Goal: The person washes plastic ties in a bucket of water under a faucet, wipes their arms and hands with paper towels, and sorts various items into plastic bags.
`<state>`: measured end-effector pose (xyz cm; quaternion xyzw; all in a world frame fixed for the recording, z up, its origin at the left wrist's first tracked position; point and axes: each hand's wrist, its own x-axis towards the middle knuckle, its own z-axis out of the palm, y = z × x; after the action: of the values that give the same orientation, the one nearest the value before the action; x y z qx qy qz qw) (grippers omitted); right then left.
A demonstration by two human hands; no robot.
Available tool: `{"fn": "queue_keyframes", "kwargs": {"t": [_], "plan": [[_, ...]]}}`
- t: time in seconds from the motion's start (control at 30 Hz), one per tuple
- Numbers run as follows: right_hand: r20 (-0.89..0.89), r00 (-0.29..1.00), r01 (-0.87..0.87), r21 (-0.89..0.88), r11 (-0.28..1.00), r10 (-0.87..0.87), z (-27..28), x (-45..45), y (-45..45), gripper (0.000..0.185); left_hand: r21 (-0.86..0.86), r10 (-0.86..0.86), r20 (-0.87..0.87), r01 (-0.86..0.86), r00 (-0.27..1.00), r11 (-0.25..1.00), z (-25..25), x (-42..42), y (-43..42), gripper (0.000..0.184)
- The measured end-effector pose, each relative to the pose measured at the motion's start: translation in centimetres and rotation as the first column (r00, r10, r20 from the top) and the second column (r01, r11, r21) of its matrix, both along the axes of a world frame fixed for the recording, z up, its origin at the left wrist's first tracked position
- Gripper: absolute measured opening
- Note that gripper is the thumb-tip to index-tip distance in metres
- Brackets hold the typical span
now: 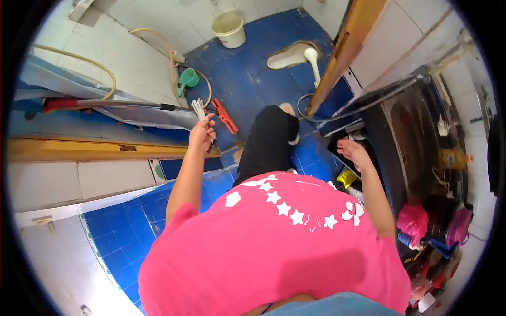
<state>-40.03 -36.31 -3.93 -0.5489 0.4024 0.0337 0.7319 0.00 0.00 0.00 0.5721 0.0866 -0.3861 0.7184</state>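
My left hand (202,132) is closed around a bundle of thin white sticks (198,109), whose ends point up and away from me. Just to the right of that hand a red mop head (225,116) lies on the blue floor. My right hand (353,153) is raised over a dark bin (352,136) by the counter, fingers apart and slightly bent, with nothing visible in it. A yellow wrapper (346,177) shows below that hand.
A pale bucket (229,30), a green dipper (189,78) and a hose (171,55) are ahead. A squat toilet (287,57) is set in the floor. Wooden door frames (337,52) stand at both sides; a dark sink counter (387,142) runs along the right.
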Motion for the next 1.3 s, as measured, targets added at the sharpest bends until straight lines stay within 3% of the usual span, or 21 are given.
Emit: {"fn": "queue_keyframes", "kwargs": {"t": [0.07, 0.1, 0.17, 0.3, 0.33, 0.43, 0.47, 0.57, 0.63, 0.7, 0.8, 0.9, 1.07, 1.2, 1.27, 1.3], "plan": [[0.031, 0.999, -0.01, 0.029, 1.0, 0.009, -1.0, 1.3, 0.1, 0.035, -0.008, 0.041, 0.021, -0.041, 0.999, 0.999, 1.1, 1.1, -1.0, 0.029], [-0.081, 0.996, -0.015, 0.069, 0.998, 0.02, 0.9, -1.1, 0.7, 0.034, 0.021, 0.055, -0.076, -0.054, 0.996, 0.998, -0.1, -0.9, -1.2, 0.029], [-0.073, 0.996, -0.049, 0.081, 0.995, 0.055, 0.5, 2.0, -0.2, 0.033, -0.061, 0.041, -0.084, -0.046, 0.996, 0.997, 0.3, 1.3, -2.7, 0.028], [-0.044, 0.989, -0.137, 0.083, 0.987, 0.141, -0.9, 10.5, -1.7, 0.03, -0.036, 0.108, -0.171, -0.116, 0.979, 0.993, -0.4, 6.1, -5.4, 0.028], [-0.026, 0.99, -0.135, 0.085, 0.987, 0.138, 0.1, 13.6, -1.9, 0.029, -0.051, 0.145, -0.177, -0.156, 0.973, 0.986, -0.6, 7.3, -6.5, 0.019], [-0.018, 0.976, -0.218, -0.011, 0.976, 0.218, 0.2, 25.2, -3.2, 0.028, -0.119, 0.149, -0.258, -0.184, 0.955, 0.976, -3.4, 12.6, -9.1, 0.02], [0.034, 0.961, -0.275, 0.021, 0.961, 0.274, -2.2, 29.2, -4.5, 0.028, -0.134, 0.159, -0.29, -0.204, 0.944, 0.97, -4.6, 14.9, -10.0, 0.021], [0.03, 0.893, -0.444, -0.091, 0.891, 0.448, -0.1, 43.9, -7.5, 0.028, -0.195, 0.176, -0.345, -0.254, 0.922, 0.947, -8.5, 21.8, -12.5, 0.024], [0.063, 0.881, -0.447, -0.215, 0.868, 0.469, 1.9, 53.5, -9.4, 0.027, -0.086, 0.171, -0.31, -0.207, 0.935, 0.975, -8.4, 26.5, -14.7, 0.025], [0.144, 0.891, -0.393, -0.234, 0.889, 0.432, 3.1, 61.5, -10.7, 0.027, -0.057, 0.197, -0.291, -0.223, 0.936, 0.973, -6.5, 30.5, -15.7, 0.025], [0.074, 0.873, -0.43, -0.35, 0.832, 0.482, 6.9, 70.6, -12.4, 0.027, -0.032, 0.173, -0.329, -0.194, 0.928, 0.981, -4.4, 34.6, -17.5, 0.025], [0.009, 0.884, -0.423, -0.408, 0.809, 0.467, 8.1, 76.1, -13.9, 0.026, 0.053, 0.174, -0.302, -0.165, 0.938, 0.985, -1.7, 38.5, -19.5, 0.026], [-0.091, 0.871, -0.46, -0.497, 0.736, 0.483, 5.6, 79.7, -16.2, 0.03, 0.081, 0.146, -0.302, -0.127, 0.942, 0.989, -0.1, 42.0, -21.5, 0.025], [-0.15, 0.881, -0.467, -0.421, 0.777, 0.449, 4.6, 83.1, -18.1, 0.034, 0.09, 0.127, -0.372, -0.1, 0.919, 0.991, 1.1, 44.0, -22.4, 0.026], [-0.215, 0.862, -0.491, -0.579, 0.651, 0.459, 4.1, 85.8, -19.2, 0.038, 0.08, 0.107, -0.37, -0.082, 0.923, 0.993, 1.2, 45.8, -23.5, 0.026], [-0.219, 0.86, -0.496, -0.575, 0.651, 0.462, 4.4, 87.2, -19.7, 0.038, 0.074, 0.091, -0.372, -0.068, 0.924, 0.995, 1.3, 46.3, -24.2, 0.026]]}}
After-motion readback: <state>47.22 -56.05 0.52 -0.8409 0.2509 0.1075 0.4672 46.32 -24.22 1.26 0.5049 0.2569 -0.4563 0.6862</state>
